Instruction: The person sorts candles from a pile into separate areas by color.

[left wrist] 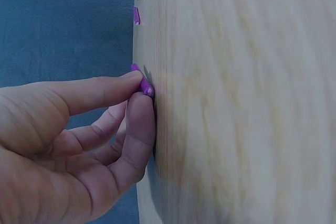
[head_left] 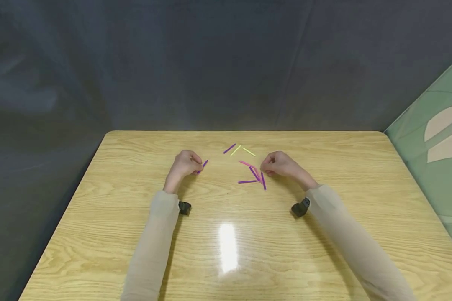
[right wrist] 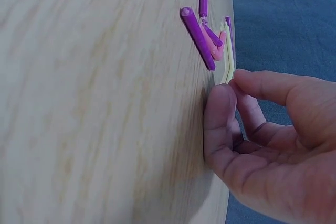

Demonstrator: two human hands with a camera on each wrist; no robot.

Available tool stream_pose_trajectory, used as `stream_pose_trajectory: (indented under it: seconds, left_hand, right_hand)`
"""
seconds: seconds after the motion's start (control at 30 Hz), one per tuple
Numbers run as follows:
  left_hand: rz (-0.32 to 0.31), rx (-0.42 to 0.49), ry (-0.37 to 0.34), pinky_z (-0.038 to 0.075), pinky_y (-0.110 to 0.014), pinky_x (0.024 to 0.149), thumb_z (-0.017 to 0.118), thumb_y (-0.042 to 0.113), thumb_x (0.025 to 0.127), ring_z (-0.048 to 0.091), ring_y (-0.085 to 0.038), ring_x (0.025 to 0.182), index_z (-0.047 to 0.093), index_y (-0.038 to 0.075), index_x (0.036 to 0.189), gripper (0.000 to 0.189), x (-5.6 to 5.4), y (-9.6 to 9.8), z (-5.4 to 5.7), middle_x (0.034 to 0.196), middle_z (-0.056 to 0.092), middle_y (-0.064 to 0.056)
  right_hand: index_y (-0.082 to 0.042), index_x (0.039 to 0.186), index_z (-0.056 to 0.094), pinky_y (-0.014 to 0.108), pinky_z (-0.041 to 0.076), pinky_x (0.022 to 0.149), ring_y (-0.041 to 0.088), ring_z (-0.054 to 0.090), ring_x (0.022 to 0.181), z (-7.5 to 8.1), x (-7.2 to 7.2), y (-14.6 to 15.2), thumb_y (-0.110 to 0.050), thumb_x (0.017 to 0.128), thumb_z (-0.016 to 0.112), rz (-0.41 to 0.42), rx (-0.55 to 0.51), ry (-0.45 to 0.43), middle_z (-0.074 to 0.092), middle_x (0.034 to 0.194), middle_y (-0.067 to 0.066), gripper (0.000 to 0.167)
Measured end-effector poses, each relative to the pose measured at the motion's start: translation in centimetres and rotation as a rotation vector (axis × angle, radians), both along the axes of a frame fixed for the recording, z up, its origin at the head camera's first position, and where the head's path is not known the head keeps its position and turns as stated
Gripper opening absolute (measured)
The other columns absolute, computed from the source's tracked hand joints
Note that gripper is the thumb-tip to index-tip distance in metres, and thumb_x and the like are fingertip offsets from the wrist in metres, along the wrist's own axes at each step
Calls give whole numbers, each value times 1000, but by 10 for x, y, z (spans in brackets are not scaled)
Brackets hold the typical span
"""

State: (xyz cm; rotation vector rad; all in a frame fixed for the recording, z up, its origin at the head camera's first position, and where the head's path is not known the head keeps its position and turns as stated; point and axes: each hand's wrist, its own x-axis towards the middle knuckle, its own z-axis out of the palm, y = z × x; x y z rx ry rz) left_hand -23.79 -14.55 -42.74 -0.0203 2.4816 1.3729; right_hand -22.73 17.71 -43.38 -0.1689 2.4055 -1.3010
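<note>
The held purple stick (head_left: 205, 163) is pinched between the thumb and forefinger of the left hand (head_left: 185, 164), just above or on the tabletop (head_left: 98, 234), left of the other sticks; the left wrist view does not settle whether it touches the wood. The thumb and forefinger meet around it with no gap beyond its thickness, and the remaining fingers curl in behind. Its long axis runs obliquely: in the head view the far end points up and to the right, the near end down and to the left at the fingertips. The right hand (head_left: 280, 164) has its thumb and forefinger tips nearly together, the other fingers bent; whether anything lies between them cannot be told. Those tips are just beside the far end of the upright purple stick (head_left: 263, 181), which leans slightly, its near end to the right. The level purple stick (head_left: 247, 182) points almost straight across, and the upper purple stick (head_left: 229, 149) slants up to the right.
</note>
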Motion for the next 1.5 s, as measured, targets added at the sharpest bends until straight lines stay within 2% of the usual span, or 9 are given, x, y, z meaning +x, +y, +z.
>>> stream_pose_trajectory:
  seconds: [0.33, 0.8, 1.13, 1.27, 1.5]
  left_hand:
    - [4, -29, -25, 55, -29, 68, 69, -2, 85, 66, -23, 75, 62, -5, 100, 18, 2, 2, 1, 88, 66, -17]
    - [-1, -76, 9, 53, -30, 69, 69, -1, 85, 64, -23, 77, 61, -4, 104, 21, 3, -17, -2, 90, 64, -16]
    - [-18, -105, 5, 49, -31, 69, 69, 2, 85, 61, -23, 79, 61, -2, 105, 22, -1, -14, -4, 92, 63, -14]
    - [-22, -116, 4, 49, -33, 72, 70, 3, 85, 60, -23, 80, 60, -2, 106, 23, 1, -20, -4, 93, 62, -14]
    - [-14, -89, -19, 51, -33, 73, 69, 4, 87, 61, -23, 79, 58, -3, 109, 25, 12, -36, -8, 92, 62, -14]
  right_hand:
    - [10, 97, 60, 26, 53, 72, 17, 62, 77, -1, 4, 1, -4, 94, 58, -1, 0, -7, 63, 93, 16, 14]
    - [10, 96, 60, 23, 49, 65, 15, 58, 70, -5, 8, 3, 0, 93, 56, -14, 3, -4, 62, 86, 14, 11]
    - [9, 94, 62, 24, 50, 65, 15, 58, 70, -6, 14, 8, 0, 92, 55, -29, 7, 0, 62, 84, 11, 11]
    - [9, 92, 62, 24, 49, 63, 14, 56, 68, -8, 12, 4, 1, 91, 55, -18, -5, 7, 61, 81, 11, 10]
    - [7, 92, 62, 25, 48, 61, 14, 55, 66, -12, 11, -8, 0, 92, 56, 17, -22, 10, 61, 79, 10, 10]
